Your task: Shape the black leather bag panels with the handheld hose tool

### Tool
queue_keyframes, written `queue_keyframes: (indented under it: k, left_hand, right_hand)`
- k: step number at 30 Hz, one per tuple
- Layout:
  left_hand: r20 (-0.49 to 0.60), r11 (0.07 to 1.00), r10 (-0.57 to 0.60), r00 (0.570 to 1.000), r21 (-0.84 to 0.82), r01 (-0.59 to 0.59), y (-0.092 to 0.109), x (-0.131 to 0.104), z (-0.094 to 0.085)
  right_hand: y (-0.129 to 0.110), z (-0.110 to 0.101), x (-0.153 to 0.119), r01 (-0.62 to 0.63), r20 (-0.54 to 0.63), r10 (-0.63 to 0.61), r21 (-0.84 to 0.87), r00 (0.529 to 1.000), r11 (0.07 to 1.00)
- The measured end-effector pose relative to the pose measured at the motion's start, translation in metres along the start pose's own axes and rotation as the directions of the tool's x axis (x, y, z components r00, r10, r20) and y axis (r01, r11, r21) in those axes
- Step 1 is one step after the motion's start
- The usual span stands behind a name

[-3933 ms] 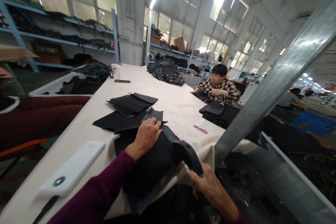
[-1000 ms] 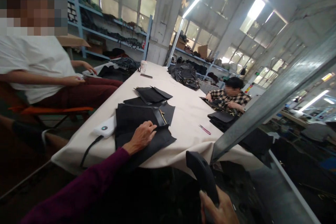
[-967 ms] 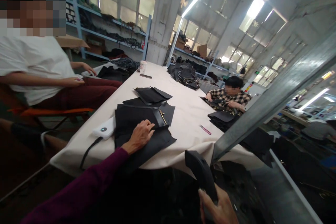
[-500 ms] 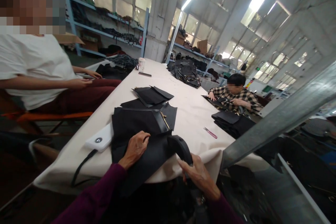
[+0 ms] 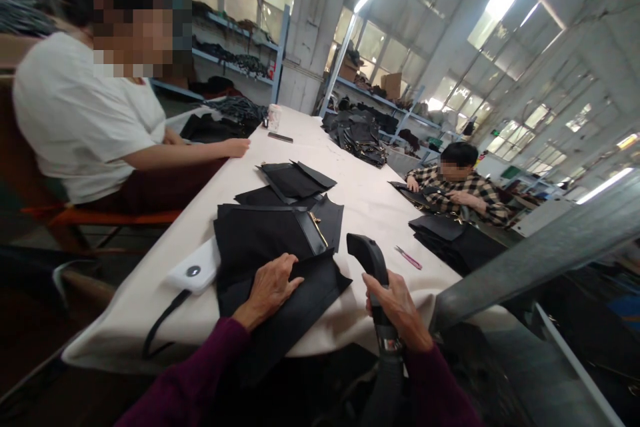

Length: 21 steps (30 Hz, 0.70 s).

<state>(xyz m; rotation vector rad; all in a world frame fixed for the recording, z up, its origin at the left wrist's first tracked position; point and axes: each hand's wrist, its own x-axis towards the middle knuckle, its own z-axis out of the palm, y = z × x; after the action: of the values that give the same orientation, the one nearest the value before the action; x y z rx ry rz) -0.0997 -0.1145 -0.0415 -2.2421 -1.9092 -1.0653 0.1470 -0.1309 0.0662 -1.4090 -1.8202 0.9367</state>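
Observation:
My left hand (image 5: 273, 287) rests on a black fabric piece (image 5: 305, 303) that hangs over the near table edge. Its thumb is apart and its fingertips are bent against the fabric; whether they pinch it cannot be made out. My right hand (image 5: 397, 307) is wrapped round a black curved tool (image 5: 370, 257) with a thick hose below, held upright just right of the fabric. Under and behind my left hand lies a black bag piece (image 5: 260, 233) with a gold clasp (image 5: 320, 228). More black pieces (image 5: 297, 180) are stacked further back.
A white box with a cable (image 5: 195, 270) lies left of the fabric. Pink scissors (image 5: 409, 258) lie to the right, before a black stack (image 5: 455, 237). A metal post (image 5: 525, 260) crosses at right. One person sits left; another works at the right side.
The black tool in my right hand has moved right and up, away from the fabric. My left thumb has spread out. The person at left has leaned forward, an arm now reaching the table edge.

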Motion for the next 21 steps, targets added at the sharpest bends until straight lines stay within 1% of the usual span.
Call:
queue_keyframes:
  k: [3, 4, 5, 7, 8, 10, 12, 13, 15, 18, 21]
  left_hand:
    - [0.036, 1.0, 0.018, 0.999, 0.01, -0.018, 0.003, 0.002, -0.002]
    - [0.05, 0.999, 0.04, 0.998, 0.029, -0.042, 0.006, 0.001, -0.003]
    - [0.058, 0.995, 0.079, 0.995, 0.064, -0.083, 0.01, 0.0, -0.005]
    - [0.058, 0.961, 0.209, 0.976, 0.172, -0.216, 0.02, -0.005, -0.008]
    - [0.054, 0.926, 0.292, 0.955, 0.232, -0.297, 0.025, -0.01, -0.009]
    - [0.038, 0.835, 0.458, 0.888, 0.326, -0.444, 0.034, -0.019, -0.009]
    - [0.026, 0.749, 0.584, 0.811, 0.367, -0.551, 0.04, -0.028, -0.006]
    - [0.022, 0.721, 0.623, 0.782, 0.374, -0.584, 0.042, -0.032, -0.004]
    - [0.021, 0.695, 0.659, 0.752, 0.365, -0.619, 0.042, -0.037, 0.0]
    - [0.019, 0.691, 0.668, 0.744, 0.354, -0.63, 0.041, -0.04, 0.004]
    - [0.014, 0.676, 0.683, 0.73, 0.366, -0.639, 0.039, -0.041, 0.006]
  right_hand:
    - [-0.002, -0.006, -0.016, -0.013, 0.028, 0.014, -0.005, 1.0, 1.0]
    - [-0.002, -0.007, -0.022, -0.016, 0.038, 0.017, -0.007, 0.999, 1.0]
    - [-0.002, -0.007, -0.028, -0.019, 0.045, 0.019, -0.009, 0.999, 1.0]
    - [-0.003, -0.009, -0.039, -0.024, 0.049, 0.024, -0.013, 0.998, 1.0]
    - [-0.004, -0.01, -0.044, -0.027, 0.046, 0.028, -0.02, 0.999, 0.999]
    - [-0.007, -0.015, -0.054, -0.018, 0.046, 0.02, -0.05, 0.999, 0.999]
    - [-0.013, -0.022, -0.063, 0.004, 0.052, 0.001, -0.088, 0.999, 0.996]
    - [-0.017, -0.026, -0.068, 0.013, 0.056, -0.007, -0.108, 0.998, 0.994]
    - [-0.024, -0.031, -0.077, 0.029, 0.066, -0.019, -0.143, 0.998, 0.989]
    - [-0.032, -0.033, -0.09, 0.062, 0.086, -0.046, -0.197, 0.995, 0.978]
    - [-0.03, -0.025, -0.099, 0.074, 0.131, -0.047, -0.214, 0.99, 0.974]
